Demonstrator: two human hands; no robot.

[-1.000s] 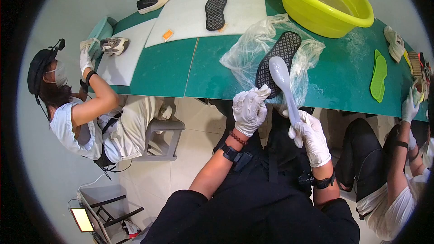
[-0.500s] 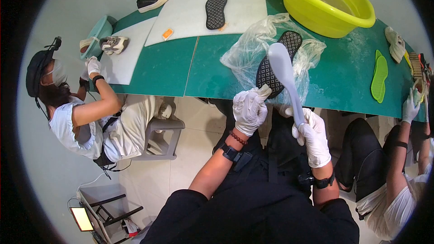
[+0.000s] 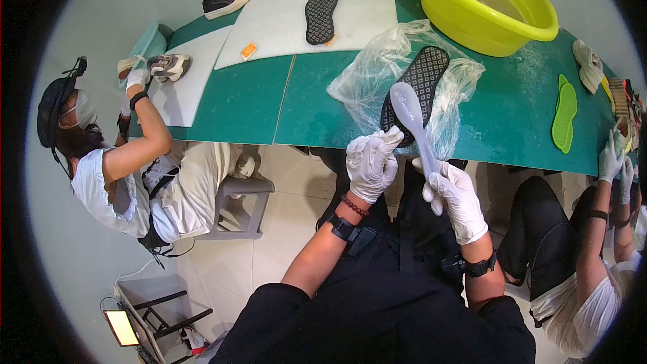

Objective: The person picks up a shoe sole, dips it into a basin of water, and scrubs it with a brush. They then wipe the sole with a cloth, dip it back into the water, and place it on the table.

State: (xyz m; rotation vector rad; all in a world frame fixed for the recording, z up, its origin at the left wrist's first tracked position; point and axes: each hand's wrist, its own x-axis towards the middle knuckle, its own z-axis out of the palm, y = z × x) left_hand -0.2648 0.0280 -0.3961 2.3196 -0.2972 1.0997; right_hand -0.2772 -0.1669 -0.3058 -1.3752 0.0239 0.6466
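On a crumpled clear plastic bag (image 3: 357,84) lies a black insole (image 3: 426,74) with a diamond pattern. My left hand (image 3: 372,165), in a white glove, pinches its near end at the table edge. In my gloved right hand (image 3: 459,199) is the handle of a pale grey spoon-shaped tool (image 3: 409,109). Its oval head overlaps the lower half of the insole, and the underside of that head is hidden.
A second black insole (image 3: 320,17) rests on a white mat. Behind the bag stands a yellow basin (image 3: 472,37) of cloudy water. Green insoles (image 3: 565,118) lie to the right. Co-workers sit on both sides, one near a teal basin (image 3: 149,46) and shoes.
The tool's head has come down and slightly toward me over the insole, my right hand lowering with it. My left hand stays put. The left co-worker's hand has reached farther toward the teal basin.
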